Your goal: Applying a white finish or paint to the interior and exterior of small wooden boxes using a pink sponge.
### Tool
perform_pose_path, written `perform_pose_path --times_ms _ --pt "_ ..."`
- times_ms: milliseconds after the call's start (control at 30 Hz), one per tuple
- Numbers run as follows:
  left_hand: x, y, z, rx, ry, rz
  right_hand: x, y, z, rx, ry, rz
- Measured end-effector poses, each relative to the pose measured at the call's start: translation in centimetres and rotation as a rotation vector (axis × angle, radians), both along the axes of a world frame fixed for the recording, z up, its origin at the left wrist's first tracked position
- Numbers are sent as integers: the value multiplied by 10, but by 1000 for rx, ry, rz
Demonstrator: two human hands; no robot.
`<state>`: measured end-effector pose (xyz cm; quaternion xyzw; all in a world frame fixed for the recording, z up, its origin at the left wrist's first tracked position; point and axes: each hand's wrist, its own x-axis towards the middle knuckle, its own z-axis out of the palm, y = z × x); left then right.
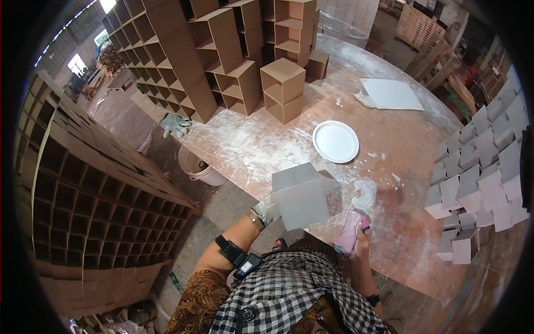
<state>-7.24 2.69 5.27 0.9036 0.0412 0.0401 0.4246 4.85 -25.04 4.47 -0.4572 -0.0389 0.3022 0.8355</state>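
My left hand (268, 210), in a whitish-stained glove, grips the near left side of a grey box (301, 196) and tilts it at the table's front edge. The box hides most of its fingers. On the right, my right hand (362, 242) is closed round a pink, soft-looking pad (349, 232), its exact kind unclear. Just beyond the pad, a white wet smear (364, 194) lies on the table. Farther off is a shallow round white dish (335, 141), apart from both hands.
Brown cardboard boxes (282, 78) stand stacked on the far side of the white-dusted table (245, 133). A grey glove (175, 125) lies at its left edge, above a white bucket (203, 168). White sheets (391, 94) lie far right. Grey boxes (478, 167) are stacked right, brown ones (105, 195) left.
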Motion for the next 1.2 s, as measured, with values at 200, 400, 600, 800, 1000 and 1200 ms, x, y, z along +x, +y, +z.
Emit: perform_pose_path --times_ms 200,400,600,800,1000,1200 --pt "28 -13 0 495 237 2 4 30 16 -201 -339 -209" --pt "54 -34 -22 547 254 -50 30 84 34 -559 -676 -244" --pt "59 -47 -25 202 -4 160 2 115 36 -827 -943 -384" --pt "57 -49 23 -560 -131 -92 -47 110 102 -372 -1092 81" --pt "66 -30 14 433 399 -57 2 51 90 98 -262 -70" --pt "70 2 -51 637 191 -117 29 3 29 16 101 -356"
